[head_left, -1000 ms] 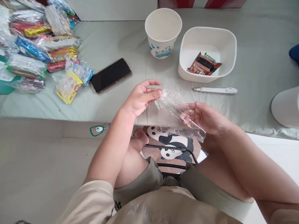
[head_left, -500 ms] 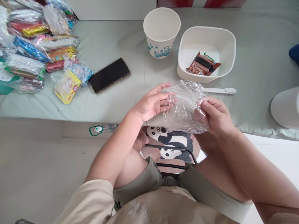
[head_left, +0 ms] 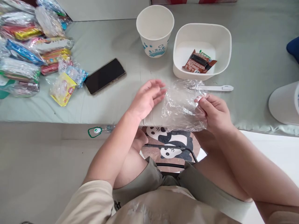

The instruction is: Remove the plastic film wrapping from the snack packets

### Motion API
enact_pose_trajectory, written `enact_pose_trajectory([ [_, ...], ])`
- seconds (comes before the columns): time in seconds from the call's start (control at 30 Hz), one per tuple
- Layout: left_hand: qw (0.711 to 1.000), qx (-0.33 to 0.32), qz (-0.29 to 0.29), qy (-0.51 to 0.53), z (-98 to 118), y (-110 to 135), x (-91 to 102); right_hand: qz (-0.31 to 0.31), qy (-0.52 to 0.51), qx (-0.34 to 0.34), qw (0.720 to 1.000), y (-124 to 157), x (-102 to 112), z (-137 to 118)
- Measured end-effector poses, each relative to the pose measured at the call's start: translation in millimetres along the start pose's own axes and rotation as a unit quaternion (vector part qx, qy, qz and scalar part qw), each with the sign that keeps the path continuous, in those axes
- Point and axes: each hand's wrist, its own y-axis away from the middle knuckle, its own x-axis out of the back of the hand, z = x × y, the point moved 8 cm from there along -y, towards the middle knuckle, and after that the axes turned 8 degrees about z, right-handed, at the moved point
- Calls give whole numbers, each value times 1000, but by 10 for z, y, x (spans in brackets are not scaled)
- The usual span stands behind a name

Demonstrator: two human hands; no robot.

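Pinched at its right edge, a clear plastic bag (head_left: 181, 105) hangs from my right hand (head_left: 215, 112) over the front edge of the covered surface. My left hand (head_left: 148, 96) is open, fingers apart, just left of the bag and holding nothing. Partly behind the bag's upper edge lies a white utility knife (head_left: 218, 88). Beyond it stands a white tub (head_left: 225, 51) with a brown wrapped snack (head_left: 198, 62) inside. A paper cup (head_left: 155, 37) with blue print stands upright left of the tub.
A phone (head_left: 105, 76) lies left of my hands. Several packaged snacks (head_left: 35, 59) are heaped at far left, with a yellow packet (head_left: 63, 88) at their near side. A white rounded container (head_left: 285, 102) is at right. A panda-patterned stool top (head_left: 173, 149) shows below.
My left hand has drawn away to the left, off the plastic bag. My right hand still pinches the bag. The whole view has shifted slightly.
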Motion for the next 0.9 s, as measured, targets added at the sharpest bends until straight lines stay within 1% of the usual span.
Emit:
enact_pose_trajectory([
  [0.07,996,77,-33,9,-132,69,-85,-36,-48,-3,998,45,-74,-60],
  [0.1,994,99,-40,19,-172,94,-107,-53,-68,-4,996,71,-104,-86],
  [0.2,988,132,-64,38,-240,130,-146,-111,-110,-16,988,156,-183,-113],
  [0.3,976,169,-139,14,-295,195,-239,-163,-116,-34,979,230,-253,-79],
  [0.37,971,167,-169,-15,-290,226,-276,-176,-106,-45,978,250,-279,-44],
  [0.4,973,154,-166,-31,-272,220,-271,-180,-100,-49,977,253,-290,-28],
  [0.47,984,112,-127,-63,-209,165,-209,-181,-89,-51,978,244,-299,-9],
  [0.53,991,62,-70,-92,-122,85,-106,-173,-73,-44,981,222,-287,-3],
  [0.6,995,-6,-7,-104,6,8,18,-161,-59,-37,985,197,-263,-2],
  [0.67,992,-74,50,-88,137,-31,137,-147,-55,-29,987,172,-242,-9],
  [0.7,991,-94,66,-72,171,-32,173,-139,-53,-21,989,159,-232,-19],
  [0.73,992,-94,68,-55,167,-29,180,-129,-51,-12,990,147,-222,-31],
  [0.77,995,-72,51,-44,121,-22,148,-119,-48,-3,992,135,-212,-43],
  [0.83,999,14,-15,-40,-46,16,7,-107,-43,11,993,124,-205,-59],
  [0.9,992,102,-63,-48,-203,77,-121,-132,-51,3,990,147,-248,-43],
])
